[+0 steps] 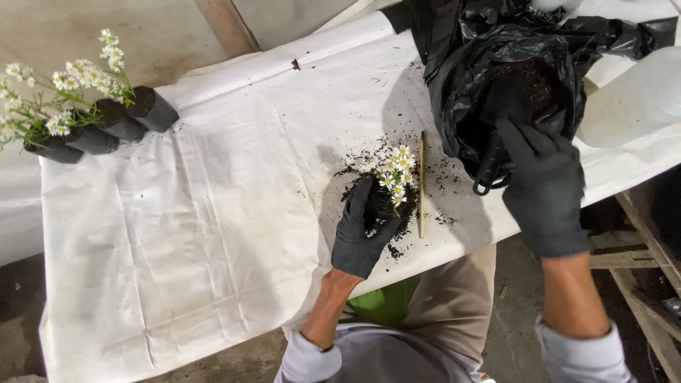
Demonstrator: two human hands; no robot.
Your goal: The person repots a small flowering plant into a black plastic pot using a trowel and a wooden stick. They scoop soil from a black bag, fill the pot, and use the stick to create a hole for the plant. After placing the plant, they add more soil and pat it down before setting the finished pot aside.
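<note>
With the left hand (358, 230) clamped around the one small black pot of white daisies (389, 195) on the white sheet (213, 213), and the right hand (535, 181), grip hidden, reaching into the black soil bag (496, 71), soil could spill or the pot tip, beside one stick (421, 184) and four finished pots (106, 128).

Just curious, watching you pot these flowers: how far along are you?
Four potted flowers already lie at the table's far corner. The left hand holds a fifth pot while the right hand reaches into the soil bag. Spilled soil remains.
</note>
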